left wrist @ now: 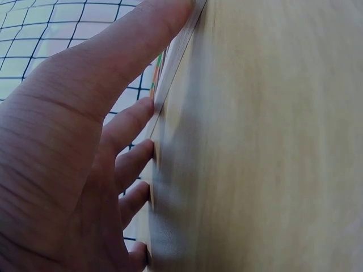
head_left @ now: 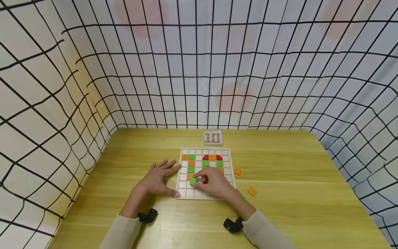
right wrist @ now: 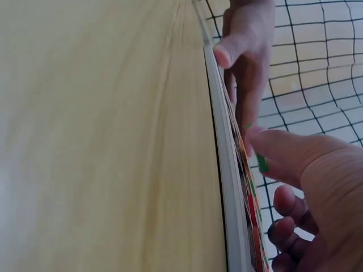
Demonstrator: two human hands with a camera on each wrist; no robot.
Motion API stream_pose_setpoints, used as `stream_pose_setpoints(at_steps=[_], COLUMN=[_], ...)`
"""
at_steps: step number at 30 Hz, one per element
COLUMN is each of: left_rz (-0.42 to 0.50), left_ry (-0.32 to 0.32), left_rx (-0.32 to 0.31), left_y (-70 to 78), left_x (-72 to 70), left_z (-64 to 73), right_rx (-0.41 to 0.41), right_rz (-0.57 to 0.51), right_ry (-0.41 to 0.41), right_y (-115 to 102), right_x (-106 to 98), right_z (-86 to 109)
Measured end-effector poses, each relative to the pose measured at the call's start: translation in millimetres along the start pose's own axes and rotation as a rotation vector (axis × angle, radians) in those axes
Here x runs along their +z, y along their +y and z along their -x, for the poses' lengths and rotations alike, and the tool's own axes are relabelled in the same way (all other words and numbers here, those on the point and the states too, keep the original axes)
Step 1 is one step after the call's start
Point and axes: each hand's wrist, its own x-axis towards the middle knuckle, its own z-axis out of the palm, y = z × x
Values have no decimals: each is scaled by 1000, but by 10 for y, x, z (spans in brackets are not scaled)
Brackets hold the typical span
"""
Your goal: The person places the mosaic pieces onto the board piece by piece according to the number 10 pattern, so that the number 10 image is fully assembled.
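Observation:
A white gridded board (head_left: 182,193) lies on the table with green, orange and red tiles set in its squares. Between thumb and finger, my right hand (head_left: 214,181) pinches a green square tile (head_left: 193,181) over the board's lower left part, just below an orange tile. The same green tile (right wrist: 261,163) shows edge-on in the right wrist view. My left hand (head_left: 157,180) is spread along the board's left edge, its thumb at the lower left corner and index fingertip higher up the side. Part of the board is hidden under my right hand.
Two loose orange tiles (head_left: 252,191) lie on the table right of the board. A small card with a coloured grid pattern (head_left: 213,137) lies behind the board. Black-lined white curtains (head_left: 199,69) surround the wooden table (head_left: 289,166) at the back and sides.

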Motion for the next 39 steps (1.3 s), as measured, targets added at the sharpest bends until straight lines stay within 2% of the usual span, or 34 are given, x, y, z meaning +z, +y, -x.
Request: stream_pose_setpoints(at_steps=[9, 16, 25, 33, 39], left_rz=[-2, -1, 2, 10, 11], left_ry=[-11, 3, 8, 9, 1], left_rx=[-6, 8, 2, -2, -6], left_y=[13, 9, 23, 22, 12], left_x=[-10, -16, -27, -17, 3], left_z=[-15, -17, -18, -21, -10], right_rx=[-23, -72, -59, -4, 27], right_rz=[69, 92, 93, -19, -78], right_ry=[-9, 10, 7, -24, 44], right_y=[-37, -70, -52, 19, 155], right_x=[75, 110, 114, 14, -140], right_z=[-30, -50, -62, -23, 63])
